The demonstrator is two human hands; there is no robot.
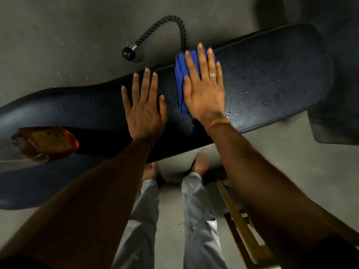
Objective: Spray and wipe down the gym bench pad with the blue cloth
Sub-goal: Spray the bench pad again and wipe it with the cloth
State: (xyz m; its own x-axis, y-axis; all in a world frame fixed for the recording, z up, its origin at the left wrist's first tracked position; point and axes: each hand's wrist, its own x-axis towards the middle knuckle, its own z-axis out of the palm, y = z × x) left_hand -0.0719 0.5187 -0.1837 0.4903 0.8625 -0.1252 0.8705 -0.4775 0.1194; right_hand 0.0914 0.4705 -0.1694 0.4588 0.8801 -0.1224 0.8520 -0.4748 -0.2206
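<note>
The dark gym bench pad (262,74) runs across the view from lower left to upper right; its right part shows wet droplets. The blue cloth (179,74) lies bunched on the pad near its middle. My right hand (204,88) presses flat on the cloth with straight, spread fingers. My left hand (144,107) rests flat on the bare pad just left of the cloth, fingers straight. An amber spray bottle (44,143) lies blurred on the pad at the left.
A black rope handle (155,33) with a ball end lies on the grey floor beyond the bench. My bare feet (201,164) stand at the near side of the bench. A yellow metal frame (239,224) lies on the floor at lower right.
</note>
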